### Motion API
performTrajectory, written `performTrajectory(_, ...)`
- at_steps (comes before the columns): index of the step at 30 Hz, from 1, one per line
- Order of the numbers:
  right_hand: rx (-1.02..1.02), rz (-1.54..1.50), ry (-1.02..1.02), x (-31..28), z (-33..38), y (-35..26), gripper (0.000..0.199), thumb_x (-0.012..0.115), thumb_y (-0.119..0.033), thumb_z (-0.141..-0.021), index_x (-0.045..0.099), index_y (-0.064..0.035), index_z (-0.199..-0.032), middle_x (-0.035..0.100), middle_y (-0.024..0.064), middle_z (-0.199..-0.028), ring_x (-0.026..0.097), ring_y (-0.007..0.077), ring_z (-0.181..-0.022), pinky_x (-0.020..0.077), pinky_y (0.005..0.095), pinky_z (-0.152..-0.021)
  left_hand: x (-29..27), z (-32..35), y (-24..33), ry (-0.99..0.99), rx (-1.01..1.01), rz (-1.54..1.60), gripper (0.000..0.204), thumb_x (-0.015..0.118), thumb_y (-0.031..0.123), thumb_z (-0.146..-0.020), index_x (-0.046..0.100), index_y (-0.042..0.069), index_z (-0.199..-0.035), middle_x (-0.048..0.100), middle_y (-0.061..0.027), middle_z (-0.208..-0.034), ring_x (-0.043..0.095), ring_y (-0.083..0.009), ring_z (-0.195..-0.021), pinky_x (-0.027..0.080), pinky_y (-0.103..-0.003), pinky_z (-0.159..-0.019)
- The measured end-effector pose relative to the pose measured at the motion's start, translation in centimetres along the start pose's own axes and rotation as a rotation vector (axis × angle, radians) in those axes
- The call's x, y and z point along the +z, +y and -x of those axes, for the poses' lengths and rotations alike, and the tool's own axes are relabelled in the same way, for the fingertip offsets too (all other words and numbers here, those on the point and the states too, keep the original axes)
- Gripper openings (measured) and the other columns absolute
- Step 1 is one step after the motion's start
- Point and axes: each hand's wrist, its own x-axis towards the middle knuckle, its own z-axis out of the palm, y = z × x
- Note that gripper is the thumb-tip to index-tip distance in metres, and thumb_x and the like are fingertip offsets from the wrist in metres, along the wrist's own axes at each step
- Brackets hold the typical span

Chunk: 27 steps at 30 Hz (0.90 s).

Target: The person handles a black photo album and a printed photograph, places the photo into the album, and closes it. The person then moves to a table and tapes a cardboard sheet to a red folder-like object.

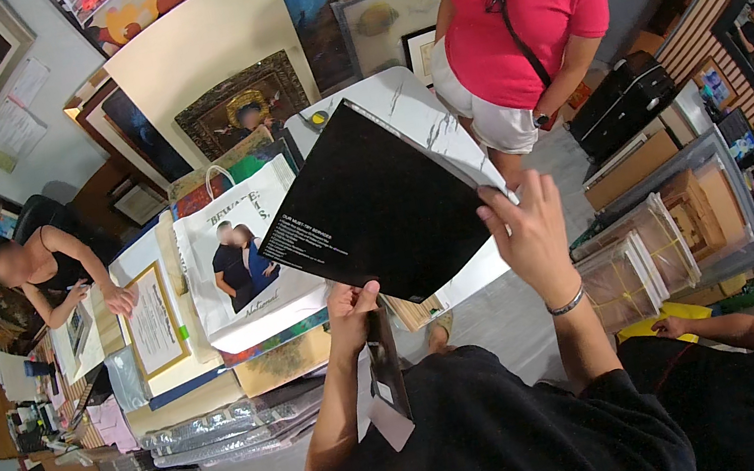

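Note:
A flat black square panel (372,206) with small white print on one face and a pale edge is held tilted in front of me. My right hand (530,234) pinches its right corner, thumb on the black face and other fingers raised. Below its lower edge, my left hand (348,316) is closed on the top of a narrow, glossy dark piece (385,360), seen edge-on. A pale pinkish flap (391,424) hangs at that piece's lower end. Whether my left hand also touches the panel is unclear. Behind lies a white printed bag (243,249) showing two people.
A white marble-patterned table (393,96) stands ahead, with a gold-framed certificate (153,320) on the left worktop. One person in a pink shirt (525,18) stands across; another sits left, and a third is low at right. Plastic-wrapped stacks (248,422) and frames (695,210) flank me.

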Motion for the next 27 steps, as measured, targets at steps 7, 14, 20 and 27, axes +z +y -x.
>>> performTrajectory(7, 0.085, -0.239, 0.009, 0.3, 1.6, -5.0, 0.025, 0.074, -0.017, -0.08, 0.062, -0.0013, -0.095, 0.05, 0.0133, -0.093, 0.049, 0.0314, -0.086, 0.0417, 0.0401, -0.074, -2.7, 1.9, -1.3, 0.163, 0.032, 0.055, 0.022, 0.068, 0.019, -0.092, 0.06, 0.006, -0.108, 0.052, 0.0071, -0.074, 0.042, -0.0023, -0.061, 0.031, -0.02, -0.053)
performTrajectory(14, 0.107, -0.208, -0.092, -2.2, 3.0, -9.6, 0.038, 0.076, -0.021, -0.078, 0.059, -0.0013, -0.106, 0.052, 0.0132, -0.099, 0.051, 0.0312, -0.089, 0.0422, 0.0411, -0.074, -3.8, 3.3, -1.7, 0.182, 0.071, 0.139, 0.01, 0.061, 0.01, -0.095, 0.056, 0.005, -0.102, 0.045, 0.0034, -0.065, 0.036, -0.005, -0.049, 0.027, -0.023, -0.044)
performTrajectory(20, -0.042, -0.421, -0.068, -3.0, 3.8, -11.0, 0.031, 0.071, -0.009, -0.079, 0.061, 0.0003, -0.107, 0.059, 0.0133, -0.113, 0.058, 0.0314, -0.095, 0.0471, 0.0406, -0.082, -4.8, 4.3, -2.6, 0.158, 0.14, 0.257, 0.015, 0.062, 0.009, -0.094, 0.059, 0.002, -0.106, 0.055, -0.0007, -0.078, 0.046, -0.008, -0.06, 0.035, -0.024, -0.052)
performTrajectory(27, -0.148, -0.525, -0.333, -4.3, 4.1, -11.3, 0.033, 0.063, 0.0, -0.076, 0.061, -0.0053, -0.109, 0.057, 0.0114, -0.106, 0.064, 0.0266, -0.082, 0.0528, 0.0363, -0.068, -9.2, 6.7, -8.0, 0.319, -0.025, 0.143, 0.023, 0.06, 0.004, -0.088, 0.06, 0.001, -0.11, 0.063, -0.0062, -0.093, 0.057, -0.0137, -0.077, 0.045, -0.028, -0.066)
